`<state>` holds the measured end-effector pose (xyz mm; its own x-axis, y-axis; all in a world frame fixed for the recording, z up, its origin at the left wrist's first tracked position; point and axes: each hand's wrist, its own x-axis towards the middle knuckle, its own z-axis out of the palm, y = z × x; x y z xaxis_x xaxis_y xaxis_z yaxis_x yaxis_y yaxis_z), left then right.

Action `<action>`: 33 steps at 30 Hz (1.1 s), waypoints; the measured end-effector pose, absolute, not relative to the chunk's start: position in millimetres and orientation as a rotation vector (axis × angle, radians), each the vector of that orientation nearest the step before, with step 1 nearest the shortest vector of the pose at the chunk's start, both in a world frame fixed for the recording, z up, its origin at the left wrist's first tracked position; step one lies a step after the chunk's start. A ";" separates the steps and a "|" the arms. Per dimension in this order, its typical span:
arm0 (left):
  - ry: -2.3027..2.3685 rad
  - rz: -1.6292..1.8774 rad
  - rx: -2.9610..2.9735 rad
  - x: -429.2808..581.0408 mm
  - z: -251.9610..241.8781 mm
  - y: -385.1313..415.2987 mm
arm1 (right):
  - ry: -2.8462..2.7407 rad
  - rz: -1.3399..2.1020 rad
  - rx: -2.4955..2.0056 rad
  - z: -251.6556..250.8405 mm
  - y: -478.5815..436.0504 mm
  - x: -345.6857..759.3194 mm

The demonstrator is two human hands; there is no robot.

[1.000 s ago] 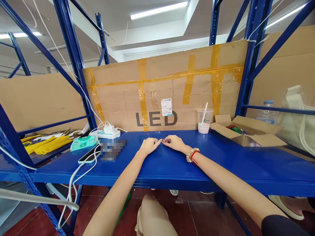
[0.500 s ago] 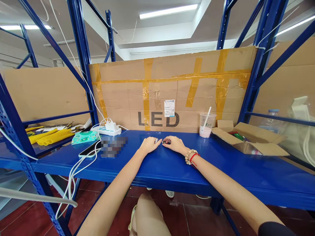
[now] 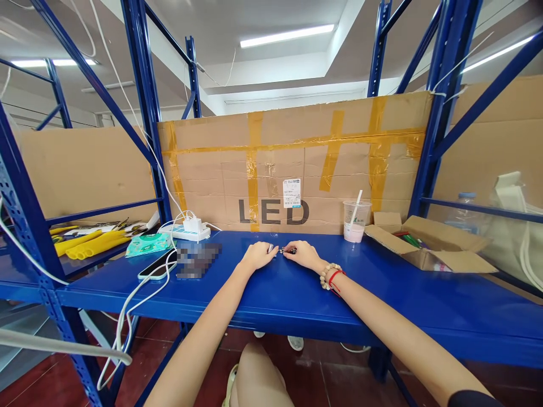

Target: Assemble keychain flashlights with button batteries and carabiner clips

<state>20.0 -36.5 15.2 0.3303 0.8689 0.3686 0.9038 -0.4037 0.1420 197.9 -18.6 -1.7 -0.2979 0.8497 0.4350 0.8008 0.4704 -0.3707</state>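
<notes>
My left hand rests low over the blue shelf top, fingers curled around a small silvery piece that is mostly hidden. Facing it, my right hand pinches a small dark, shiny metal piece between thumb and fingers. The two sets of fingertips almost meet, with a tiny glinting bit between them. Both pieces are too small to name. A beaded bracelet and a red cord circle my right wrist.
Behind the hands stands a cardboard panel marked LED. A plastic cup with a straw and an open carton are on the right. Leftward lie a phone, a wipes pack, a power strip and loose white cables.
The view has tilted slightly upward, so the scene sits lower. My hands stay nearly in place, and the small metal bit between the fingertips shows a little more.
</notes>
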 end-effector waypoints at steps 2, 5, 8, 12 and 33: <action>-1.665 -0.599 -2.490 19.5 15.0 -36.4 | -2.124 0.110 -1.369 -1.4 -18.9 197.3; -1.671 -0.592 -2.492 19.3 14.5 -36.4 | -2.100 0.102 -1.378 0.9 -20.6 196.3; -1.670 -0.582 -2.497 19.6 14.0 -36.8 | -2.111 0.117 -1.357 4.1 -24.1 195.3; -1.674 -0.564 -2.502 19.6 13.3 -37.0 | -2.188 0.159 -1.266 6.9 -28.6 194.0; -1.673 -0.499 -2.406 18.8 15.2 -38.2 | -2.072 0.057 -1.210 -7.2 -7.3 205.5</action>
<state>18.8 -38.2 15.2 0.3149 0.8765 0.3641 0.9328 -0.3567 0.0518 205.5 -7.3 -7.2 -0.2959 0.7723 0.5622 0.7402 0.5573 -0.3760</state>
